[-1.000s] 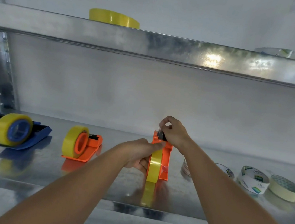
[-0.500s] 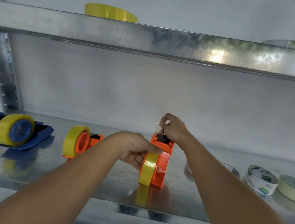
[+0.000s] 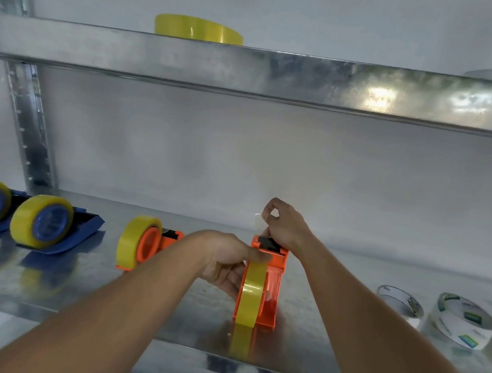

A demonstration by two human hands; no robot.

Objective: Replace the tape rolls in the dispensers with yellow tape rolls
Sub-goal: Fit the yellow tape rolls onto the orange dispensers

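An orange dispenser (image 3: 270,299) stands on the lower metal shelf (image 3: 91,291), seen end-on, with a yellow tape roll (image 3: 251,294) mounted in it. My left hand (image 3: 229,264) grips the roll and the dispenser's left side, thumb across the top. My right hand (image 3: 283,224) pinches the clear loose end of the tape (image 3: 257,223) just above the black cutter at the dispenser's far end. A second orange dispenser (image 3: 143,243) with a yellow roll stands to the left.
Two blue dispensers (image 3: 47,226) with yellow rolls stand at the far left. White printed tape rolls (image 3: 462,324) lie at the right. A spare yellow roll (image 3: 198,29) lies on the upper shelf (image 3: 252,67), whose front edge hangs overhead.
My right hand has lifted the tape end slightly above the cutter. The dispenser has tilted back to face me end-on, and my view has shifted a little.
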